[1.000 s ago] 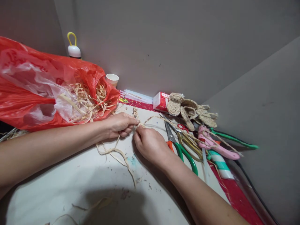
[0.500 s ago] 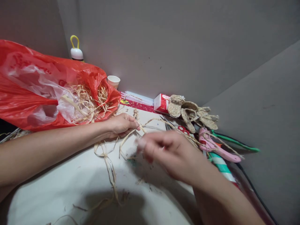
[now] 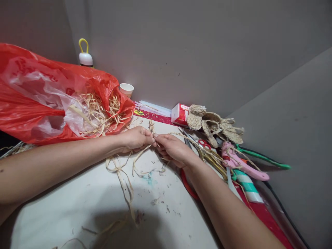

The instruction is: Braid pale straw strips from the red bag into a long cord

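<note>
1. Head view: pale, ribbon-flat fibre strands [image 3: 141, 152] are pinched by the left hand [image 3: 137, 139] above the white, stained tabletop [image 3: 77, 204].
2. The right hand [image 3: 171, 148] is held fingertip to fingertip with it; whether strand is gripped there cannot be told.
3. One crinkled red plastic bag [image 3: 90, 76], stuffed with curly strips [image 3: 93, 108], is placed beside one paper cup [image 3: 126, 91].
4. One smooth pink glue gun [image 3: 242, 167] is laid at the right.

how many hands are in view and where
2: left hand, pinching straw over the table; right hand, meeting it from the right. No others show.
</note>
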`<control>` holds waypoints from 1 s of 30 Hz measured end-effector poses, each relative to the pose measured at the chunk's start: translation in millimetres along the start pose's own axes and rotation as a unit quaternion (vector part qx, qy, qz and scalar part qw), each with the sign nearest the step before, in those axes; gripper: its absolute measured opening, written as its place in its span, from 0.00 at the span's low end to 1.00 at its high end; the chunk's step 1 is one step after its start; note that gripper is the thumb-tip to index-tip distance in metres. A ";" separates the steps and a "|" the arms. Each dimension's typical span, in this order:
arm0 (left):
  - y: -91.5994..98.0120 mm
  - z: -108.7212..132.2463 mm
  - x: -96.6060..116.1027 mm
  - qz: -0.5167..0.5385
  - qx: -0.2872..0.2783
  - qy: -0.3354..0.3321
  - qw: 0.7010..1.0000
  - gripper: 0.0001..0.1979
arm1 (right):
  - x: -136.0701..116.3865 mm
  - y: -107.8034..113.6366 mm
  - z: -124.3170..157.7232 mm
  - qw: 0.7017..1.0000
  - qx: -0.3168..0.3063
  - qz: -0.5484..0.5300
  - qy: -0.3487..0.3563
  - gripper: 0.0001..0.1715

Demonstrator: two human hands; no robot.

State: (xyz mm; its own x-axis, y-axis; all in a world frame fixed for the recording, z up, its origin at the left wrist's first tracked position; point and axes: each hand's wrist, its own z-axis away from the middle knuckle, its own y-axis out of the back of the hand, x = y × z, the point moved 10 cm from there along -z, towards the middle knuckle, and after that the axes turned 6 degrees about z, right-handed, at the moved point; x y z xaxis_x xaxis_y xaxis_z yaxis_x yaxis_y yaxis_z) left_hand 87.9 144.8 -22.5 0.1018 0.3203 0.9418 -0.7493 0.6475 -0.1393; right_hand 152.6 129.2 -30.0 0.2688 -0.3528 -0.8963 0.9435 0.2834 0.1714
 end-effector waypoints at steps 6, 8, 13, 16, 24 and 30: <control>-0.3 0.3 -0.4 -0.007 -0.003 0.012 1.000 0.08 | 5.8 3.4 -3.8 0.999 -0.046 -0.003 -0.025 0.17; 0.7 0.2 -0.2 -0.006 -0.006 0.011 1.000 0.08 | 7.9 -1.4 -2.5 0.996 -0.081 -0.016 -0.036 0.15; 2.3 0.1 -2.6 0.008 -0.023 0.035 0.999 0.08 | 8.1 -8.7 -2.2 0.989 -0.130 -0.051 -0.037 0.12; 1.9 0.5 -2.6 0.009 -0.032 0.049 0.998 0.08 | 7.5 -9.4 -4.1 0.989 -0.130 -0.060 -0.029 0.13; 1.6 1.7 1.7 -0.059 -0.026 0.031 0.997 0.08 | 10.3 -2.4 -8.0 0.998 -0.062 0.011 -0.021 0.22; 2.6 0.1 1.2 -0.054 -0.031 0.029 0.998 0.07 | 11.1 -7.8 -6.0 0.994 -0.095 -0.034 -0.035 0.21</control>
State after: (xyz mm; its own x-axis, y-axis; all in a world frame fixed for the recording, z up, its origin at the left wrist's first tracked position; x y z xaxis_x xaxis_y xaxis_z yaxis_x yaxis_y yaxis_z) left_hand 86.1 146.8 -21.7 0.2190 0.2836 0.9336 -0.6893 0.7221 -0.0576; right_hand 147.0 128.5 -43.7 0.2248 -0.4367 -0.8711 0.9086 0.4169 0.0255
